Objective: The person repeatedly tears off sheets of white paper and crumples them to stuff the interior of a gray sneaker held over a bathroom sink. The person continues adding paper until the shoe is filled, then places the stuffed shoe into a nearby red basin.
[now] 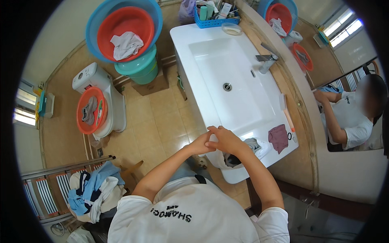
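In front of my body, at the near left edge of the white sink [219, 117], my two hands meet. My left hand [199, 145] has its fingers bent in against my right hand [225, 140]. The right hand's fingers are closed over the left fingertips; anything between them is hidden. Under my right forearm, a white plastic bag [262, 150] with grey and dark cloth [252, 143] in it lies on the sink's near end. Beside the bag is a mauve folded cloth [278, 138].
A red basin [106, 40] with a white cloth [127, 45] sits in a blue basin over a teal bucket [142, 73]. An orange basin [83, 121] rests on the toilet [117, 109]. Clothes [97, 190] pile at lower left. A faucet [266, 62] and blue basket [214, 23] edge the sink.
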`<state>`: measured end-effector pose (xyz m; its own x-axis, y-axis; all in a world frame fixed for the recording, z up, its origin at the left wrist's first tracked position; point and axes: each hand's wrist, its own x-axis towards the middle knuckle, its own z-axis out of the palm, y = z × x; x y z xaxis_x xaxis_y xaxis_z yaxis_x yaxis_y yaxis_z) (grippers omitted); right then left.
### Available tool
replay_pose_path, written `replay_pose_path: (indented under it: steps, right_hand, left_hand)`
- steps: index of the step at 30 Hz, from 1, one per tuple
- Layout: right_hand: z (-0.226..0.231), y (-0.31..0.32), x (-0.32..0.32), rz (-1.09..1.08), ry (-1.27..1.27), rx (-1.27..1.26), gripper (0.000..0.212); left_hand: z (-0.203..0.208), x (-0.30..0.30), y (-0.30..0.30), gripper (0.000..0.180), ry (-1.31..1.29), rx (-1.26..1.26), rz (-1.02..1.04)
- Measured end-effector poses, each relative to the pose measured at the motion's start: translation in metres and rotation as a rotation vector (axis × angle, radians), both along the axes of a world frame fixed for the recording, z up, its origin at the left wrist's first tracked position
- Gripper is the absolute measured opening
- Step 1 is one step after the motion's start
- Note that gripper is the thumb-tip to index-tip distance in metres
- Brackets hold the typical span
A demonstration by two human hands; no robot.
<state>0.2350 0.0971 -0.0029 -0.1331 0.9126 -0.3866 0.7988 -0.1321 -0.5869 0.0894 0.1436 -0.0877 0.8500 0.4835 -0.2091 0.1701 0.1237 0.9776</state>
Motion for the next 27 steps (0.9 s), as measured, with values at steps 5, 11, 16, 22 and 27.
replay_pose_path:
  steps: [5,11,16,22,27]
  right_hand:
    - [0.016,-0.005,-0.005,-0.006,-0.018,-0.011,0.049]
    - [0.055,-0.058,0.027,0.100,-0.040,0.113,0.037]
    - [0.046,-0.098,0.045,0.096,-0.027,0.225,0.024]
    - [0.039,-0.103,0.044,0.000,0.043,0.354,0.014]
    - [0.032,-0.102,0.044,-0.030,0.061,0.378,0.014]
  left_hand:
    - [-0.008,-0.013,0.000,0.048,-0.070,0.126,0.100]
    - [0.000,-0.036,0.001,0.032,-0.118,-0.012,0.134]
    - [0.000,-0.052,-0.008,0.032,-0.097,-0.046,0.161]
    - [0.009,-0.045,0.002,0.032,-0.133,-0.053,0.157]
    - [0.008,-0.025,0.014,0.031,-0.122,-0.005,0.153]
